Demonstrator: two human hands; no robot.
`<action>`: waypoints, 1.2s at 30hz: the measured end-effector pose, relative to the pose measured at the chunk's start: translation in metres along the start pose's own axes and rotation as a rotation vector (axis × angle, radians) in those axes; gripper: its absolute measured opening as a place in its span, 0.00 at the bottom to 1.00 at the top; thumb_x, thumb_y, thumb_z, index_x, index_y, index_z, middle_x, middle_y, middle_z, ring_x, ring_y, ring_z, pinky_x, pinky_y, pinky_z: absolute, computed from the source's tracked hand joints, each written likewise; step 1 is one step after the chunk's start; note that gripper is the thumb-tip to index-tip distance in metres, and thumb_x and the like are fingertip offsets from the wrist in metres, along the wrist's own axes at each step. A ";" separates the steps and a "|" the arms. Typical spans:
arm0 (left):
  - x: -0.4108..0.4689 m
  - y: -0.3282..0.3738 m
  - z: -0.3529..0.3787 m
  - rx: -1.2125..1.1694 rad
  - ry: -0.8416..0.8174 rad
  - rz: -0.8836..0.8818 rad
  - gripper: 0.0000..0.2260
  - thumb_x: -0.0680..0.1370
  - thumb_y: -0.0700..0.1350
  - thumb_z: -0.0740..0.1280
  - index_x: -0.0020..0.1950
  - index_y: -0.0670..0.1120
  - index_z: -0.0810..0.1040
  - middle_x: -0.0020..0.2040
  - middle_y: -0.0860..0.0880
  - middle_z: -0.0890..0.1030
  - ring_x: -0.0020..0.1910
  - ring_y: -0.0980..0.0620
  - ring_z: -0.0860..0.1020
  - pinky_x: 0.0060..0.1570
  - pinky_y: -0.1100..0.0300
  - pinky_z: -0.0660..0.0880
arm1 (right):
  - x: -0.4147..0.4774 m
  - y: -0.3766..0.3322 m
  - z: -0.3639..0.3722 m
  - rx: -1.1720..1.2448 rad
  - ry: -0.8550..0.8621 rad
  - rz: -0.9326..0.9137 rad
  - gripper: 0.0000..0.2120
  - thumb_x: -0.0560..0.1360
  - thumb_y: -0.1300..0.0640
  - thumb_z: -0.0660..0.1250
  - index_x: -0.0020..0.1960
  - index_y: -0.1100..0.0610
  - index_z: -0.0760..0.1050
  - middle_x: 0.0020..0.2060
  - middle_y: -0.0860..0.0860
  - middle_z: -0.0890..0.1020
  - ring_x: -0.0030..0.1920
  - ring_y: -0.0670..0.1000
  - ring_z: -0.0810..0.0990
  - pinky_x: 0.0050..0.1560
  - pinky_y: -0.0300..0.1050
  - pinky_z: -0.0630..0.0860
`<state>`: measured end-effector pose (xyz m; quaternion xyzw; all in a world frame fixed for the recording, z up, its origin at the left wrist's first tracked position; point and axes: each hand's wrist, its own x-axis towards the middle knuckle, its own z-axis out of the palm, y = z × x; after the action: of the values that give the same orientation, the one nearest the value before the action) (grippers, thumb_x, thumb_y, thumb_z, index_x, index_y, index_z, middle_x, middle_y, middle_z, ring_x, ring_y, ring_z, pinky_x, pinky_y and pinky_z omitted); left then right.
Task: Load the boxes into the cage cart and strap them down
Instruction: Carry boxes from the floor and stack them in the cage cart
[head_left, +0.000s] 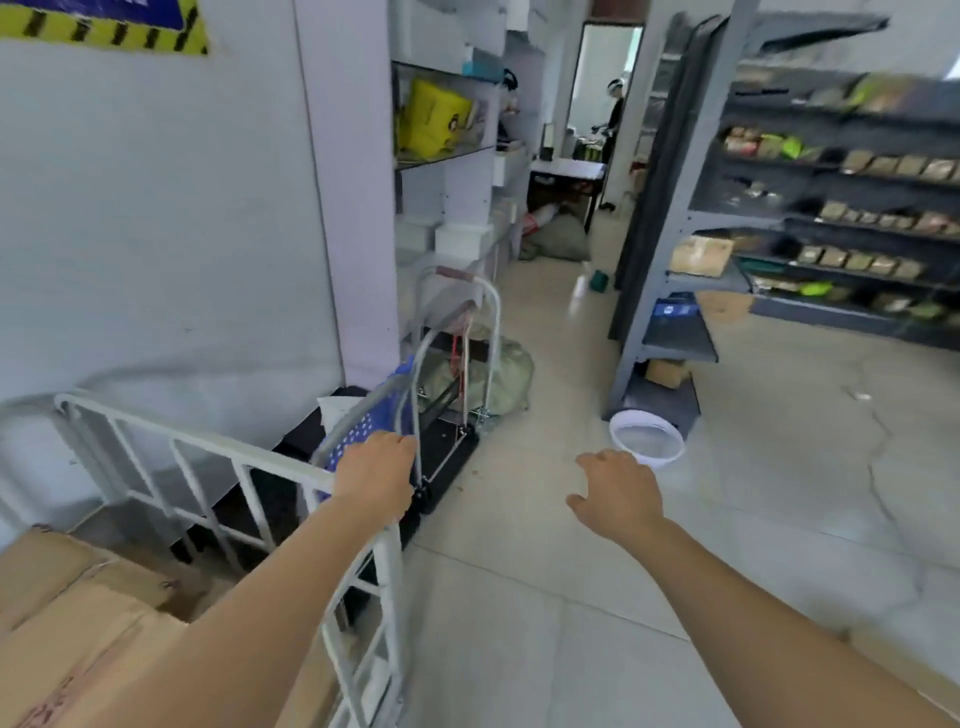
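A white metal cage cart (197, 452) stands at the lower left, with brown cardboard boxes (78, 613) inside it. My left hand (374, 475) grips the top corner of the cart's railing, fingers curled over the bar. My right hand (621, 493) hovers over the floor to the right of the cart, fingers relaxed and holding nothing. No strap is visible.
A folded hand trolley (460, 364) and a blue perforated panel (374, 421) lean by the white pillar beyond the cart, a green sack (498, 374) behind them. A white bucket (647, 441) lies by the grey shelving (779, 208) at right. A person stands in the far doorway.
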<state>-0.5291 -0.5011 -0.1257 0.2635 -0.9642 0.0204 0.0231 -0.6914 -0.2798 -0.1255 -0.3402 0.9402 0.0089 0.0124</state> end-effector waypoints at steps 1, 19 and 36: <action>0.003 0.022 -0.005 -0.009 0.009 0.034 0.11 0.76 0.43 0.66 0.58 0.47 0.72 0.58 0.49 0.76 0.60 0.47 0.74 0.53 0.53 0.71 | -0.010 0.022 -0.002 -0.014 0.003 0.034 0.22 0.78 0.44 0.62 0.68 0.53 0.70 0.61 0.52 0.76 0.63 0.55 0.73 0.58 0.49 0.70; 0.077 0.379 -0.014 -0.033 -0.019 0.622 0.18 0.77 0.46 0.64 0.67 0.47 0.69 0.64 0.47 0.73 0.61 0.45 0.74 0.55 0.53 0.72 | -0.156 0.332 -0.007 -0.060 -0.052 0.714 0.23 0.78 0.47 0.62 0.70 0.51 0.67 0.62 0.51 0.75 0.64 0.54 0.71 0.60 0.47 0.69; 0.142 0.643 0.056 -0.013 -0.168 1.019 0.12 0.77 0.41 0.62 0.61 0.45 0.71 0.58 0.48 0.76 0.60 0.47 0.72 0.48 0.58 0.65 | -0.195 0.522 0.060 0.117 -0.213 1.132 0.23 0.76 0.49 0.64 0.71 0.51 0.67 0.63 0.50 0.75 0.66 0.53 0.70 0.64 0.46 0.69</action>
<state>-0.9809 -0.0227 -0.1910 -0.2389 -0.9688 0.0017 -0.0659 -0.8742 0.2477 -0.1754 0.2199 0.9682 -0.0034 0.1192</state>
